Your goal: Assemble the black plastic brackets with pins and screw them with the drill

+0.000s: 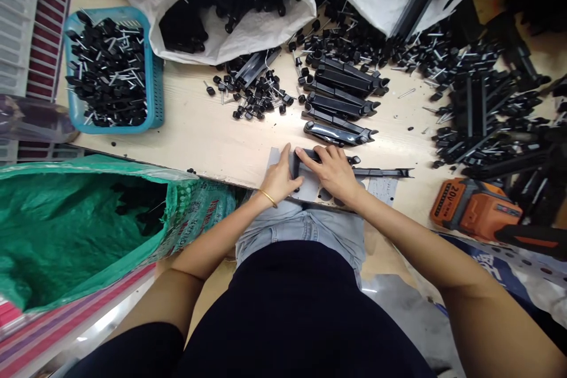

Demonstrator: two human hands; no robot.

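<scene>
My left hand (pixel 280 178) is at the near edge of the table, its index finger stretched forward and its thumb pointing right. The thumb tip lies beside the upright edge of a black plastic part (pixel 296 166). My right hand (pixel 334 172) lies over that part with bent fingers, gripping it from above; the palm hides most of it. Under both hands is a grey metal plate (pixel 310 190). A long thin black arm piece (pixel 385 173) extends rightward from beneath my right hand. Beyond the hands, several black folding arm pieces (pixel 339 107) lie in a stacked row.
Black-headed screws (pixel 261 94) lie in heaps; more fill a blue basket (pixel 155 88). White sacks (pixel 230 50) of black parts line the back. An orange cordless tool (pixel 478 209) stands right. A green sack (pixel 80 236) hangs open at left. Loose black parts (pixel 476 106) crowd the right.
</scene>
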